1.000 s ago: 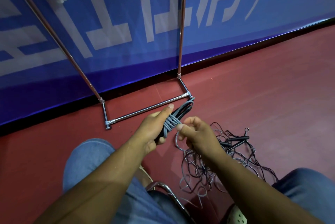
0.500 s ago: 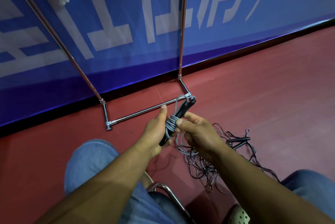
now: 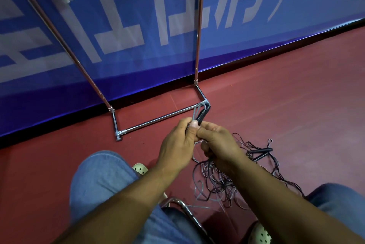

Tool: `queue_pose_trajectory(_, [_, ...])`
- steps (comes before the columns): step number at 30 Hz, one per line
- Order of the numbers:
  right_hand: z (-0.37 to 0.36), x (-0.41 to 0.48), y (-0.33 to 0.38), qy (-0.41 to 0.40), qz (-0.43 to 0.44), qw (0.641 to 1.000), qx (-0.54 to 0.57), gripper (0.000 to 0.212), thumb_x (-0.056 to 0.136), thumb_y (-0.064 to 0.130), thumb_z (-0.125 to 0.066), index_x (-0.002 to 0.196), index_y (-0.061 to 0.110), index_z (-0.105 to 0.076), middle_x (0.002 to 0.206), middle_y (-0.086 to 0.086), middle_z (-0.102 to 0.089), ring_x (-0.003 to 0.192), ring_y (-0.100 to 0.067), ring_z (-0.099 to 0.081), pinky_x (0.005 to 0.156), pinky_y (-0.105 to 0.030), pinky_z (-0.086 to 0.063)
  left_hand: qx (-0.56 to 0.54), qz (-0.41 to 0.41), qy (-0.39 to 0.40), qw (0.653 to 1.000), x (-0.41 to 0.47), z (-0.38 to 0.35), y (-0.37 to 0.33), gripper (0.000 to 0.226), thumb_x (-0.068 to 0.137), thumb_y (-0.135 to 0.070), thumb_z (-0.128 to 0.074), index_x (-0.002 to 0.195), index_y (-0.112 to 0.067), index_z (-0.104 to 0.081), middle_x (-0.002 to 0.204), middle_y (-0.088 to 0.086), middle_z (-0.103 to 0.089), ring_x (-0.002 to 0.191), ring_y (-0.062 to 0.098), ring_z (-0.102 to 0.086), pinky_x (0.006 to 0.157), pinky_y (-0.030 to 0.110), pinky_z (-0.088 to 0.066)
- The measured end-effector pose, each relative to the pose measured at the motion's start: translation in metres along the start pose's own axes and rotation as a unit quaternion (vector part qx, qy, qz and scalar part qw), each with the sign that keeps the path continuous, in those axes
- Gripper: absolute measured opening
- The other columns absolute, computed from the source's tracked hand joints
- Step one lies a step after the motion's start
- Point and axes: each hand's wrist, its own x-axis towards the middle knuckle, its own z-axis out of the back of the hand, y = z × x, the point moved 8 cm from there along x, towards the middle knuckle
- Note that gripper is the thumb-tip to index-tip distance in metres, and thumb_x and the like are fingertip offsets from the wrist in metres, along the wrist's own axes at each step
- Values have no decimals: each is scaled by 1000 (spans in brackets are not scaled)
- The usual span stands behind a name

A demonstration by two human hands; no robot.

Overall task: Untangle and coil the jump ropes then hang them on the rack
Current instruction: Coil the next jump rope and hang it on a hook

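The coiled jump rope [image 3: 200, 114], grey loops bundled with black handles, is held in front of the rack's base bar [image 3: 158, 120]. The left hand [image 3: 175, 145] grips it. The right hand [image 3: 217, 141] pinches near the wrap, probably securing the end, though fingers hide it. Next it needs lifting onto the rack. Tangled ropes [image 3: 223, 182] lie on the floor.
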Motion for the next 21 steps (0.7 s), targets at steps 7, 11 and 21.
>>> queue_pose_trajectory(7, [1, -1, 10, 46, 35, 995, -87, 17, 101, 14, -57, 110, 12, -72, 74, -7, -61, 52, -14, -43, 50, -25, -31, -232, 114, 0, 966, 5, 7, 8, 42, 107, -48, -41, 108, -10, -59, 58, -2, -63, 43, 16, -51, 37, 20, -33])
queue_pose_trajectory(11, [3, -4, 12, 69, 63, 988, -121, 20, 103, 15, -57, 114, 16, -74, 68, -3, -56, 57, -13, -43, 53, -23, -36, -331, 142, 20, 933, 4, 8, 6, 47, 107, -50, -41, 106, -8, -62, 69, 10, -66, 40, 18, -47, 34, 15, -25])
queue_pose_trajectory(21, [30, 2, 23, 160, 34, 938, -306, 19, 99, 30, -64, 85, 28, -77, 69, -3, -45, 63, -18, -37, 57, -28, -32, -316, 105, 238, 912, 4, 14, -10, 60, 92, -70, -53, 100, -12, -65, 78, 21, -64, 37, 17, -43, 34, 16, -18])
